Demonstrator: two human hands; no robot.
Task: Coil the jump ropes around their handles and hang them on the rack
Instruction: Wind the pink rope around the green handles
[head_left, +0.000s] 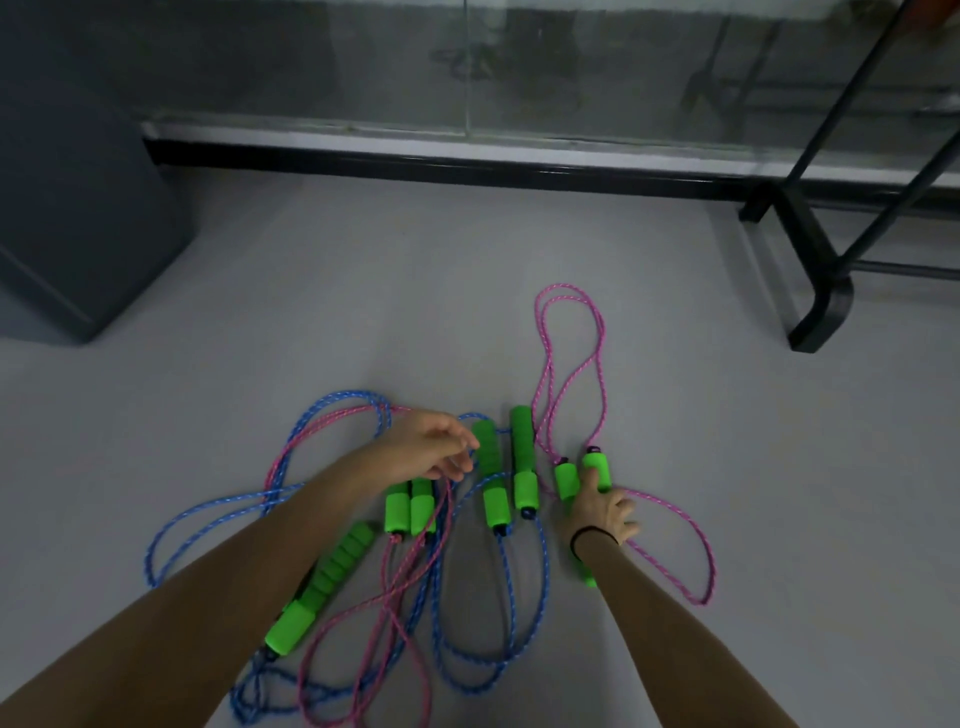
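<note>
Green handles (522, 457): seven counted in plain sight; whether a further one lies hidden cannot be confirmed. Cords: two colours. Pink cord (571, 384) leaves four handles, blue cord (543, 571) three; the tangle prevents a firmer rope count. Hands: two, left hand (431, 447) and right hand (602, 512). Wristband (592, 535): one. Rack (815, 291): one. Dark cabinet (78, 208): one.

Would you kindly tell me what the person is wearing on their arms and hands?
Both forearms are bare in this view, with no sleeves showing. The left hand wears no glove, and no ring or watch shows on it. The right hand is also ungloved, with a thin black band round its wrist.
</note>
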